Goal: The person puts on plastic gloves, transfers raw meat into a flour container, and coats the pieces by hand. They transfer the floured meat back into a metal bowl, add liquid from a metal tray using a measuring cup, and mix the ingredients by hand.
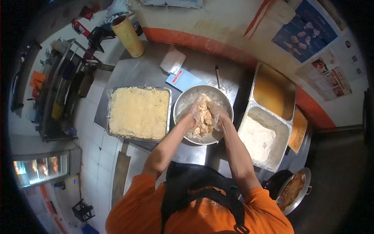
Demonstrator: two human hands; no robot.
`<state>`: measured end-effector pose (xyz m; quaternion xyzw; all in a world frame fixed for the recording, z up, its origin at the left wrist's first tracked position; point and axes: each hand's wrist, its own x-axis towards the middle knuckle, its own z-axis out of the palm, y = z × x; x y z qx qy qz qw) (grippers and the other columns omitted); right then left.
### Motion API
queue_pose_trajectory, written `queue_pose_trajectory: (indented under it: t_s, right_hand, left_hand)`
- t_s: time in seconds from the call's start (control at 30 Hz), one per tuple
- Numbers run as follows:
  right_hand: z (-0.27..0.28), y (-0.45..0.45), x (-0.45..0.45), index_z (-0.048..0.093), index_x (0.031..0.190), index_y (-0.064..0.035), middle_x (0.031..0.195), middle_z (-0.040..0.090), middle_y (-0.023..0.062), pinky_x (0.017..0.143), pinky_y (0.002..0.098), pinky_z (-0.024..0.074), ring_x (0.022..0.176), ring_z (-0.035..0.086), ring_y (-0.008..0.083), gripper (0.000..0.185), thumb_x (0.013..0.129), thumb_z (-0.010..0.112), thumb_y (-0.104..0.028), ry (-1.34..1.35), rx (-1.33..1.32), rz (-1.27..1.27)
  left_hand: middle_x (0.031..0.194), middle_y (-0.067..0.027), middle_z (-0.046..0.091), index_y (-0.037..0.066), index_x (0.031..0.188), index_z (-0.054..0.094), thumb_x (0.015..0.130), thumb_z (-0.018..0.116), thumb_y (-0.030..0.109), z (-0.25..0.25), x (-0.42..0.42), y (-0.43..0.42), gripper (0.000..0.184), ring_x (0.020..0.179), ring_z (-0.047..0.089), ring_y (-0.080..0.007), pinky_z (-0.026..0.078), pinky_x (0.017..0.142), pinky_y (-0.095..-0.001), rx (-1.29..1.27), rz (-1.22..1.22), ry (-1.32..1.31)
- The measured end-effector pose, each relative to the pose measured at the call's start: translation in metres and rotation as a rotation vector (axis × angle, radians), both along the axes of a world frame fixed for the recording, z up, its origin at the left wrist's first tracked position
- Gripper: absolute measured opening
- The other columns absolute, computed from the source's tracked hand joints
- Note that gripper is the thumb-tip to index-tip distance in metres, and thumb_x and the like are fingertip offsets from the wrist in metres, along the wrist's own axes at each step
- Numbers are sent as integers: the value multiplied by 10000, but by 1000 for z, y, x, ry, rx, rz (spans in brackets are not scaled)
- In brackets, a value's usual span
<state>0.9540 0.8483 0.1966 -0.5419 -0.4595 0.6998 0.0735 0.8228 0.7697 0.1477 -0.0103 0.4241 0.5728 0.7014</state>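
Observation:
Both my hands are inside a round metal mixing bowl (188,95), in what look like clear plastic gloves. Between them is a heap of pale, coated meat pieces (203,117), perhaps chicken. My left hand (191,114) presses in from the left side of the heap, its fingers closed around the pieces and partly buried. From the right, my right hand (219,118) grips the same heap, with its fingertips hidden among the pieces. Left of the bowl lies a rectangular tray (170,107) filled with yellowish crumbs (138,112).
Two deep metal pans stand on the right, one holding white flour (257,137), the other orange-brown liquid (270,91). A round pan (307,180) of browned food sits lower right. Behind the bowl are a blue box (187,79), a marker (217,76) and a tall yellow roll (127,37).

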Motion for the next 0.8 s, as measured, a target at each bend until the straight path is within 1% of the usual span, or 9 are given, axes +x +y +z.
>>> queue_pose_trajectory:
  t_s: [0.03, 0.07, 0.13, 0.23, 0.37, 0.4, 0.5, 0.63, 0.8]
  right_hand:
    - [-12, 8, 4, 566, 1345, -2, 1200, 669, 136, 838, 333, 568, 990, 679, 207, 518, 1003, 552, -390, 91, 4, 82]
    - [41, -1, 3, 577, 1325, 1, 1200, 670, 134, 820, 327, 575, 983, 683, 201, 484, 1005, 557, -362, 122, 93, 59]
    - [58, -6, 6, 547, 1347, -11, 1204, 671, 144, 782, 326, 609, 965, 703, 204, 507, 1002, 569, -381, 281, -118, -49]
    - [83, -14, -2, 548, 1337, 8, 1209, 670, 139, 794, 320, 612, 975, 703, 203, 504, 1006, 563, -371, 449, -293, -84]
    - [63, -16, -5, 559, 1290, 46, 1156, 686, 145, 800, 340, 614, 975, 706, 209, 484, 1005, 568, -345, 489, -182, -105]
    - [94, -25, -1, 562, 1286, 39, 1129, 695, 141, 767, 343, 623, 947, 714, 211, 469, 1002, 575, -334, 480, -120, -124]
    - [97, -21, -3, 600, 1247, 9, 1098, 700, 123, 705, 309, 621, 867, 715, 189, 348, 1016, 555, -247, 493, -245, -133]
    - [110, -15, -10, 591, 1242, 45, 1106, 704, 129, 660, 342, 630, 844, 726, 201, 467, 989, 610, -347, 693, -103, -182]
    - [143, -5, -11, 606, 1239, 12, 1067, 712, 113, 656, 326, 605, 817, 713, 178, 467, 996, 604, -387, 705, -80, -286]
  left_hand:
    - [1229, -113, 668, 75, 1339, 571, 999, 449, 586, 34, 1, -6, 625, 1058, 674, -270, 568, 919, -455, -3, -19, 5]
    - [1246, -111, 661, 72, 1339, 571, 1006, 451, 560, 72, 1, -6, 602, 1082, 663, -273, 550, 948, -464, -28, 16, -5]
    - [1280, -106, 645, 66, 1339, 571, 1021, 455, 508, 129, 6, -17, 557, 1129, 641, -280, 513, 1007, -482, -110, 77, -30]
    - [1312, -115, 631, 71, 1341, 571, 1013, 457, 522, 130, -2, -14, 570, 1143, 636, -285, 510, 1013, -486, -47, 110, -83]
    - [1308, -126, 631, 74, 1356, 560, 1011, 446, 533, 113, -13, -12, 586, 1160, 628, -304, 509, 1009, -506, 58, 24, -103]
    - [1295, -131, 637, 74, 1352, 559, 1006, 434, 550, 152, 2, -21, 602, 1158, 630, -313, 515, 999, -515, 37, 139, 88]
    - [1281, -133, 644, 73, 1327, 572, 1002, 434, 556, 183, 5, -20, 598, 1129, 645, -305, 534, 968, -519, -9, 85, 164]
    - [1273, -142, 646, 47, 1291, 584, 1008, 492, 453, 219, 3, -8, 503, 1095, 662, -305, 563, 934, -499, 145, 95, 290]
    - [1288, -143, 638, 20, 1313, 571, 1009, 556, 305, 191, -31, 15, 417, 1118, 663, -270, 572, 949, -453, 293, 63, -16]
